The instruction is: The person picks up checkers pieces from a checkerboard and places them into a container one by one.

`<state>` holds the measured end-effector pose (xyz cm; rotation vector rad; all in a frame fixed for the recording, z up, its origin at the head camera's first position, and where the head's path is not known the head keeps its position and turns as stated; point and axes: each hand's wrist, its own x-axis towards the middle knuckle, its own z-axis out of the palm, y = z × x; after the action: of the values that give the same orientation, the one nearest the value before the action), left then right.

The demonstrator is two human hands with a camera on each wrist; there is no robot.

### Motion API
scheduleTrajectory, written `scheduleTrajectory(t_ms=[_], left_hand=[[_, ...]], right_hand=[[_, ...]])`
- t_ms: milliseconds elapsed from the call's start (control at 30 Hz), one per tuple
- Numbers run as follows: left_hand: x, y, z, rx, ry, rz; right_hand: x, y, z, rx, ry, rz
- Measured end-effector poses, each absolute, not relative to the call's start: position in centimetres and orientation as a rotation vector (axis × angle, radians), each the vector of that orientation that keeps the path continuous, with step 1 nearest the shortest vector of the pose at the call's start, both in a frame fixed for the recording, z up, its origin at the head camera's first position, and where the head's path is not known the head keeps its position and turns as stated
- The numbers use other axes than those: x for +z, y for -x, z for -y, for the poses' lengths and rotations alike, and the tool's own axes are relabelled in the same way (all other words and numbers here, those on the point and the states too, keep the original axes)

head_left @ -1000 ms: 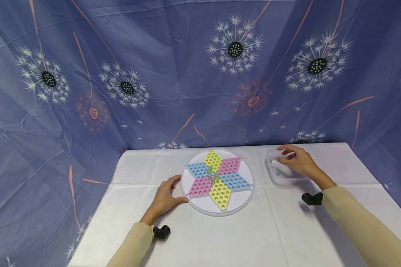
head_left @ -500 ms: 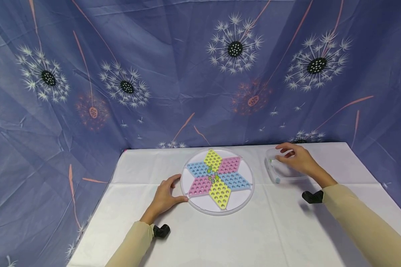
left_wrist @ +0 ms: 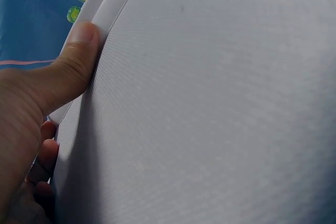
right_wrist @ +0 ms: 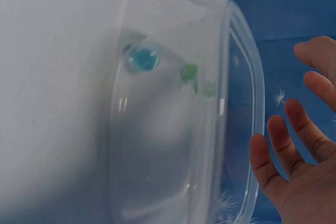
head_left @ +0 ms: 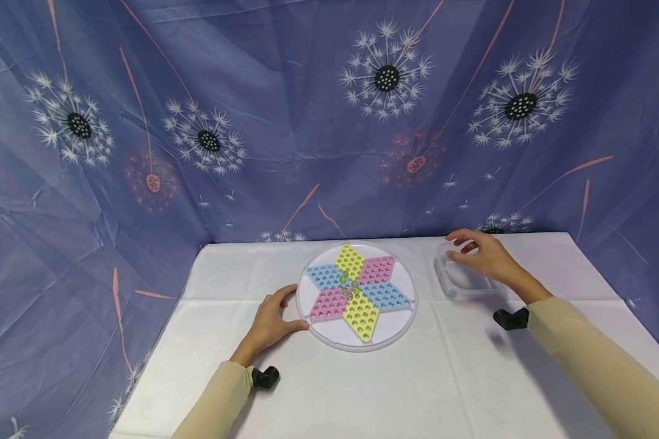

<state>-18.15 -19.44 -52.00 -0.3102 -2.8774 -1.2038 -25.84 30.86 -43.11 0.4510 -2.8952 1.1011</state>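
A round white Chinese checkers board (head_left: 393, 326) with a yellow, pink and blue star lies on the table. Several glass marbles (head_left: 355, 291) sit around its middle. My left hand (head_left: 268, 320) touches the board's left rim with thumb and fingers spread along it; in the left wrist view the thumb (left_wrist: 79, 51) lies against the rim. My right hand (head_left: 484, 256) hovers over a clear plastic box (head_left: 443, 281), its thumb and fingers apart with nothing between them. Through the box wall a blue marble (right_wrist: 144, 59) and a green marble (right_wrist: 189, 73) show.
A white cloth (head_left: 362, 396) covers the table. Behind it hangs a blue curtain (head_left: 296, 122) with dandelion prints. Black wrist cameras (head_left: 511, 319) are strapped at both sleeves.
My right hand has shifted slightly left and up over the box. In the box, the blue marble has rolled to the near left corner. My left hand stays at the board's rim.
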Motion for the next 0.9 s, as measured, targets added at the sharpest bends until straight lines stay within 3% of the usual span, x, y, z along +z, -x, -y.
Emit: scheduleTrajectory(t_ms=[900], left_hand=[[-51.9, 18.1, 19.6, -1.207, 0.32, 2.874]], right_hand=[[-42.0, 26.5, -24.1, 1.153, -0.644, 2.86]])
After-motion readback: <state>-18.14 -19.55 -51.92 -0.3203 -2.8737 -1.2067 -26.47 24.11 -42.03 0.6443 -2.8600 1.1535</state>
